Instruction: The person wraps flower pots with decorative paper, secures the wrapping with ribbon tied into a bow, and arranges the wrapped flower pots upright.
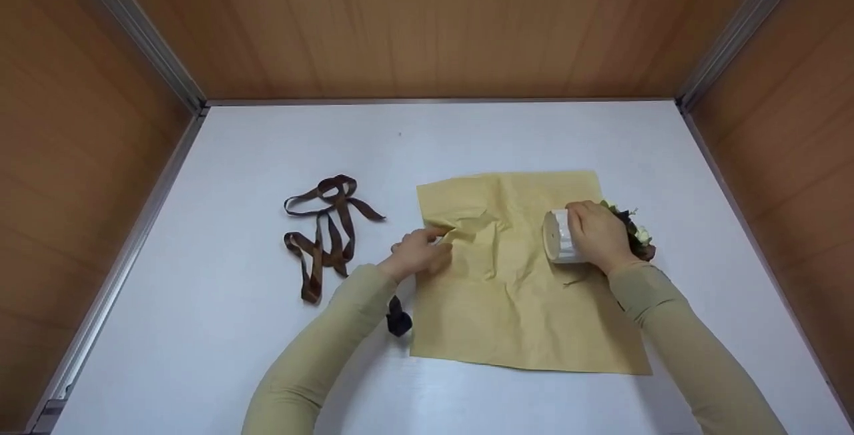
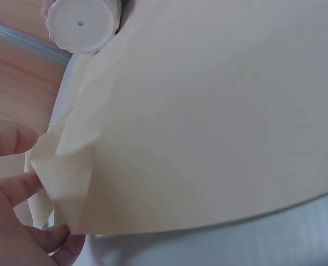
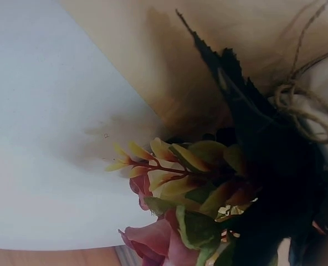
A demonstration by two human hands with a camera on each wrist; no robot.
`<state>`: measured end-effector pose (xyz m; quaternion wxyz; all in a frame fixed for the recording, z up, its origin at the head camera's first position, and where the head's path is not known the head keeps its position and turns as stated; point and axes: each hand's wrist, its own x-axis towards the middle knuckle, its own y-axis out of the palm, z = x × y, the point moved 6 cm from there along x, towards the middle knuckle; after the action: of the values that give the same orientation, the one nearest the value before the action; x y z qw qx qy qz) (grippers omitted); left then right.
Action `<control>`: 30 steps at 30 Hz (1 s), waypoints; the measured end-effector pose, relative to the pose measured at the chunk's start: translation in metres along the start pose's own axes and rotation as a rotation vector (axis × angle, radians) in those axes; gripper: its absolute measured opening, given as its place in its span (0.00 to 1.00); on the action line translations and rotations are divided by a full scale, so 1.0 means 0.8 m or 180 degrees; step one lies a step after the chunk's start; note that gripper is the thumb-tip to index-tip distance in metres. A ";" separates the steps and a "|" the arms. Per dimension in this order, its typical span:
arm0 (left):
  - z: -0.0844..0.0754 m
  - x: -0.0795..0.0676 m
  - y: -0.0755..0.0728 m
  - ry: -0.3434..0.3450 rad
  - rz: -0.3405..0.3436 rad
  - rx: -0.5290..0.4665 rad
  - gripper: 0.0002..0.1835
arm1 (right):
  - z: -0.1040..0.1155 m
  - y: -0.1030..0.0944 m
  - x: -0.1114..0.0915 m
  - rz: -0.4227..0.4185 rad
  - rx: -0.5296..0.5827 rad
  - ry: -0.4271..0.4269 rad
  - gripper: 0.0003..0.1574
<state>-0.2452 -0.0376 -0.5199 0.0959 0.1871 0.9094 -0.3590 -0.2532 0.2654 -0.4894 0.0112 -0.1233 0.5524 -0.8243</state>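
Note:
A creased sheet of tan wrapping paper (image 1: 467, 315) lies on the table. My left hand (image 1: 419, 251) is at its left edge, thumb and fingers around a raised, crumpled fold (image 2: 64, 172) of it. On the right part of the sheet, my right hand (image 1: 600, 235) grips a white flowerpot (image 1: 565, 238) tipped on its side, its base facing left. Artificial flowers (image 1: 640, 235) stick out past the hand toward the right. Close up, a pink rose (image 3: 158, 238), yellow-green leaves (image 3: 191, 166) and a twine bow (image 3: 297, 111) show on the potted plant.
A long brown ribbon (image 1: 340, 215) lies in loose loops left of the paper. Below the left wrist is a small black object (image 1: 399, 320). Wooden panels (image 1: 427, 28) close off the white table (image 1: 320, 135) at the back and both sides.

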 end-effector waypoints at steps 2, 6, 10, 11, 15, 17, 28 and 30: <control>-0.003 -0.001 -0.001 0.0094 0.0019 -0.0192 0.23 | -0.001 0.000 0.000 -0.0015 0.0019 0.0000 0.24; -0.006 -0.002 -0.002 0.0114 -0.0024 -0.0726 0.26 | -0.002 0.000 -0.001 -0.0038 0.0039 0.0008 0.24; -0.002 -0.002 -0.005 -0.0080 -0.0187 -0.1202 0.32 | -0.001 0.000 -0.002 -0.0065 0.0055 -0.0027 0.25; -0.001 -0.003 -0.007 -0.0137 -0.0213 -0.1292 0.32 | -0.001 -0.001 -0.002 -0.0075 0.0062 -0.0038 0.25; -0.003 -0.006 -0.010 -0.0135 -0.0180 -0.1553 0.24 | -0.001 -0.001 -0.002 -0.0084 0.0083 -0.0037 0.25; -0.006 -0.008 -0.012 -0.0072 -0.0114 -0.1588 0.21 | -0.001 0.000 -0.001 -0.0063 0.0080 -0.0019 0.25; -0.043 -0.014 -0.016 0.0186 0.0783 -0.1978 0.19 | -0.001 0.000 0.000 -0.0027 0.0060 0.0015 0.24; -0.054 -0.014 -0.015 0.0247 0.0907 -0.2170 0.19 | -0.001 0.001 0.000 -0.0019 0.0051 0.0013 0.24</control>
<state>-0.2418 -0.0188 -0.4779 0.1671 0.2827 0.9445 -0.0111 -0.2536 0.2659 -0.4902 0.0086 -0.1232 0.5454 -0.8290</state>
